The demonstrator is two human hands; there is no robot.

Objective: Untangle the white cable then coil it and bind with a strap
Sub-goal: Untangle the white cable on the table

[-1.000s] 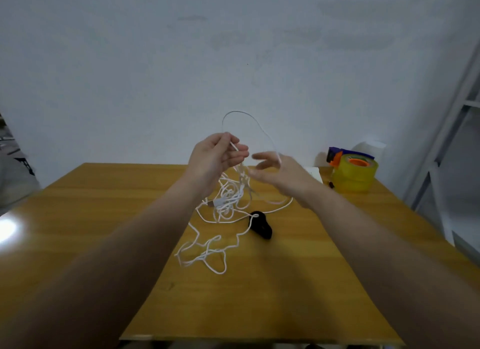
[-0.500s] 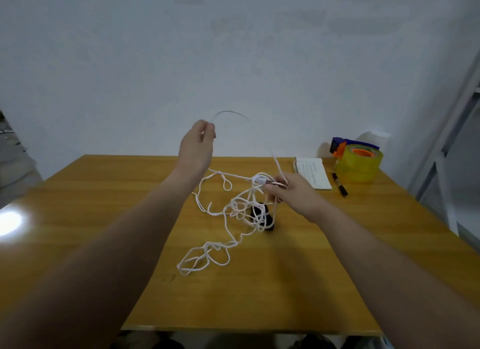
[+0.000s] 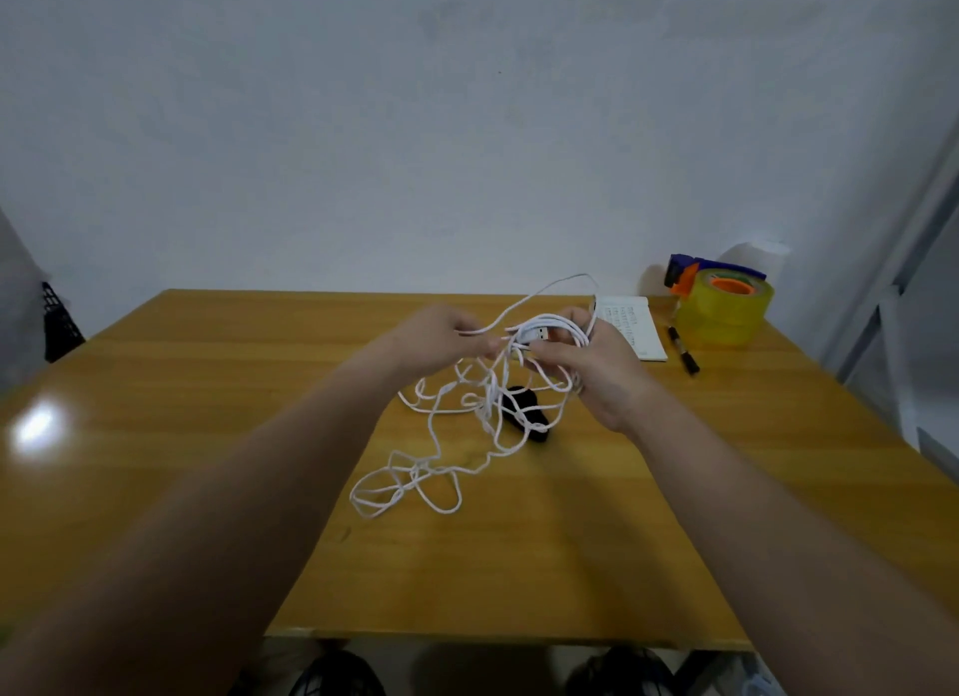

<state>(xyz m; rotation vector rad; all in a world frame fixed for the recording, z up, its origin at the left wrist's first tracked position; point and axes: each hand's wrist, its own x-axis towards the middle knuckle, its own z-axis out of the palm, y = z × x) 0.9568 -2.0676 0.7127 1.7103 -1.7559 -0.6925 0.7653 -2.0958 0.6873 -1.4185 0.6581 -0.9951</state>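
Observation:
The white cable hangs in a tangle from both hands down to the wooden table, where several loops lie. My right hand holds a few wound turns of the cable, with the USB plug sticking out between thumb and fingers. My left hand pinches a strand just left of the plug. A thin loop arcs above the right hand. A black strap lies on the table under the hanging cable, partly hidden by it.
At the back right of the table stand a yellow tape roll in a blue and orange dispenser, a white notepad and a black marker. A grey metal frame rises to the right. Shoes show below the front edge.
My left hand has dropped from its raised position and come close to the right hand. The tall loop has shrunk. More cable turns now sit in my right hand.

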